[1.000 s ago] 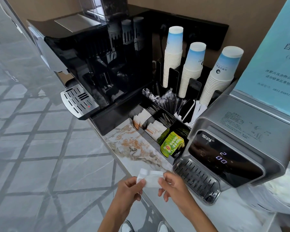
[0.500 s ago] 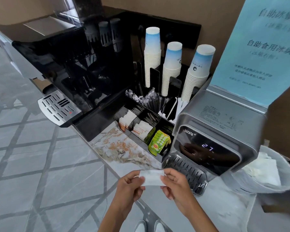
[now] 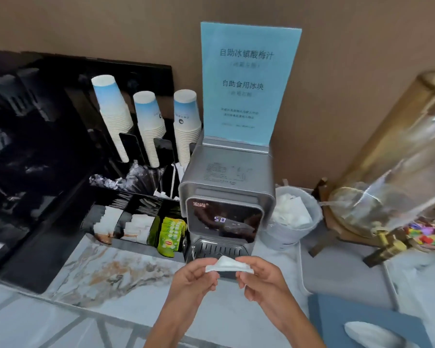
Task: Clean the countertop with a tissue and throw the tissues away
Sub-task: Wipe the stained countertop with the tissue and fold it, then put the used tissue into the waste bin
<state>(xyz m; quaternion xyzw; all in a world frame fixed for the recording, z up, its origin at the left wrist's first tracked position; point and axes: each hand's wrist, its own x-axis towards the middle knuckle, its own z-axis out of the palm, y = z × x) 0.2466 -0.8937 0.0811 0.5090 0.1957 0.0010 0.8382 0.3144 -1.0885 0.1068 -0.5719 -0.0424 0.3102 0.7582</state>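
Note:
A small folded white tissue [image 3: 227, 265] is held between both hands above the marble countertop [image 3: 106, 270]. My left hand [image 3: 192, 281] pinches its left end and my right hand [image 3: 260, 278] pinches its right end, just in front of the grey water dispenser [image 3: 226, 197]. To the right of the dispenser stands a small bin [image 3: 290, 234] lined with a clear bag, with crumpled white tissues in it.
A black coffee machine [image 3: 23, 151] fills the left. A black organiser [image 3: 136, 217] holds three paper cup stacks, sachets and green tea bags. A blue sign [image 3: 248, 84] stands behind the dispenser. A gold drink dispenser [image 3: 392, 177] and a blue tissue box [image 3: 362, 320] sit on the right.
My view has swung to the right, bringing the bin, the gold dispenser and the blue box into sight. Both hands keep hold of the tissue, which now bulges upward in the middle.

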